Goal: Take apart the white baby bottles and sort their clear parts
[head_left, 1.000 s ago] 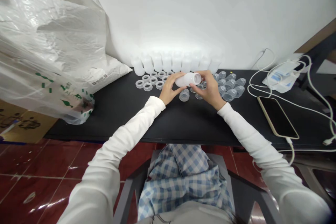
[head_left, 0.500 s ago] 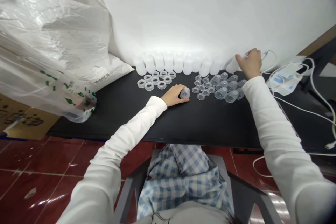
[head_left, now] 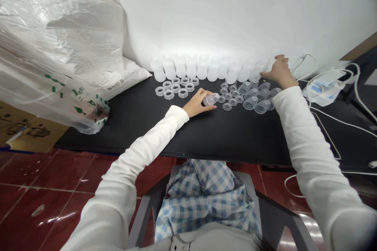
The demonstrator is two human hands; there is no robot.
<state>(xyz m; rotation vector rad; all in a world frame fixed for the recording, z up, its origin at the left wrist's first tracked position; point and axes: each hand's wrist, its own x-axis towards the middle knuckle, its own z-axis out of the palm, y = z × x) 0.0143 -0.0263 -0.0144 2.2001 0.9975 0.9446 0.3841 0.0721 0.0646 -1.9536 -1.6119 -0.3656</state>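
A row of white plastic bottles [head_left: 203,68] stands along the wall at the back of the black table [head_left: 206,129]. My left hand [head_left: 196,102] is closed on a small clear plastic cap [head_left: 211,99], lifted and tipped just off the table. My right hand [head_left: 279,72] is stretched out at the right end of the row, fingers spread, touching the last white bottle [head_left: 257,71]. Between the hands lie several clear caps and cups [head_left: 250,96]. Several white rings [head_left: 176,87] lie to the left of my left hand.
A large plastic bag [head_left: 55,47] rises at the table's left end. White cables [head_left: 324,113] and a white device [head_left: 322,86] lie at the right. Cardboard boxes [head_left: 17,133] sit on the red floor at left. A chair [head_left: 282,215] is below me.
My right hand carried the white bottle from the centre to the right end of the row, set it down and opened. My left hand took hold of a clear cap and tipped it up.
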